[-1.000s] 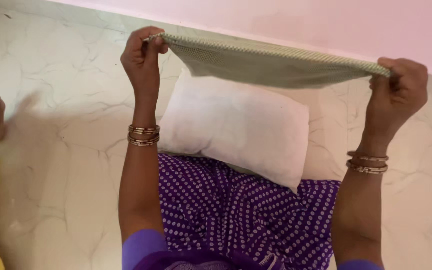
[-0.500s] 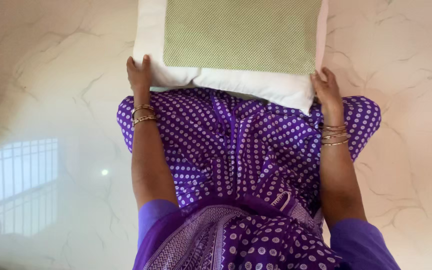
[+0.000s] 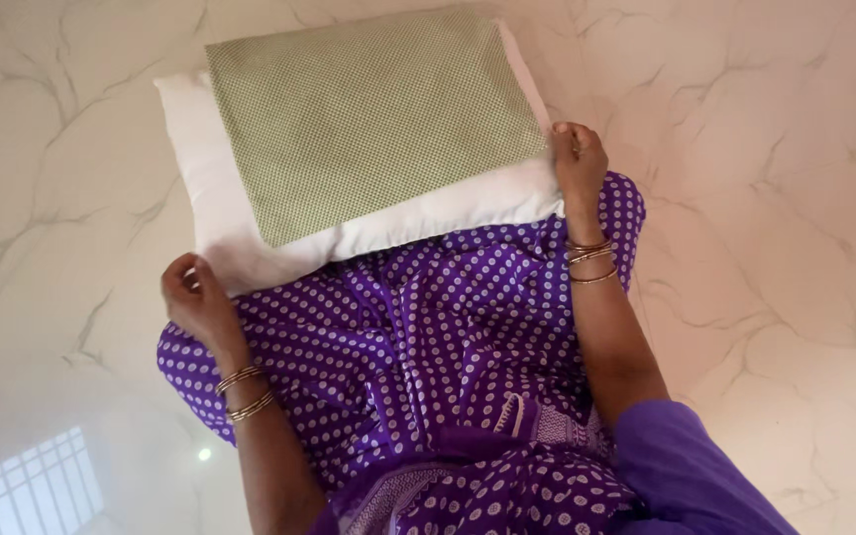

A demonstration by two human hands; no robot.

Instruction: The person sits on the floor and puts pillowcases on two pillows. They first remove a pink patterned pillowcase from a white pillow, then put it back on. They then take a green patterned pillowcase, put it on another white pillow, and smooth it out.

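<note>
A white pillow lies on the floor just beyond my lap. A green checked pillow cover is spread flat on top of it. My left hand grips the pillow's near left corner. My right hand holds the pillow's near right corner, beside the cover's edge. Both wrists wear gold bangles. My purple dotted garment covers my knees below the pillow.
The floor is glossy cream marble with grey veins on all sides. A window's reflection shines on the floor at the lower left.
The cover, held up stretched between both hands a second ago, now lies flat on the pillow. My hands have dropped to the pillow's near corners, and the pillow sits slightly turned.
</note>
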